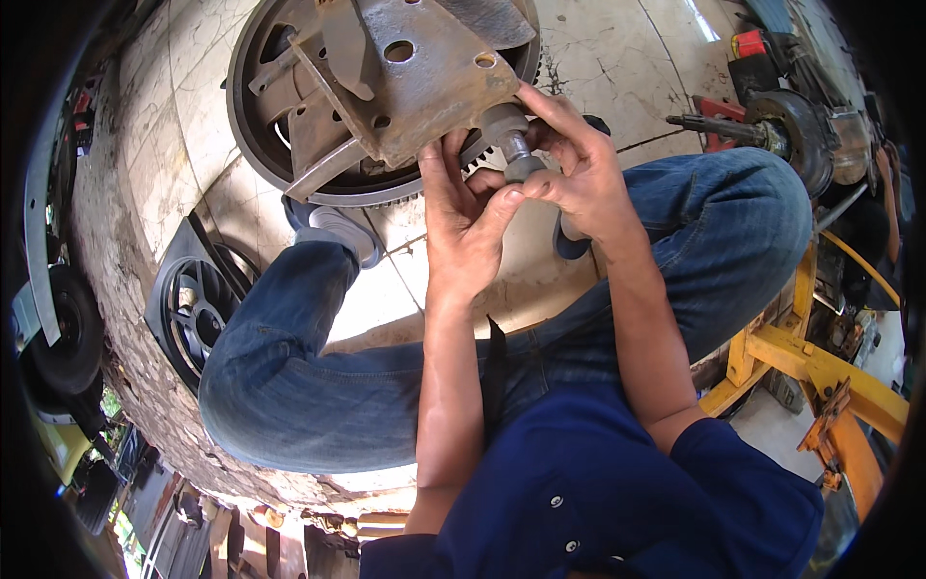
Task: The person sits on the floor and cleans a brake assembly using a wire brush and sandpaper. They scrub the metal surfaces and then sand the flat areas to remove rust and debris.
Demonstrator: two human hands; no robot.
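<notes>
A rusty metal bracket plate (415,72) with bolt holes lies on a large dark toothed ring gear (253,116) on the pale floor. From its lower right corner sticks a short grey cylindrical stud (514,145). My left hand (463,217) reaches up under that corner, thumb and fingers touching the stud's end. My right hand (569,164) wraps the stud from the right, fingers closed on it. Both forearms rise between my knees in blue jeans (318,386).
A black spoked wheel (193,309) lies at the left by my knee. A yellow steel frame (820,376) stands at the right. A hub with a protruding shaft (762,125) sits at the upper right. A tyre (63,338) is at the far left.
</notes>
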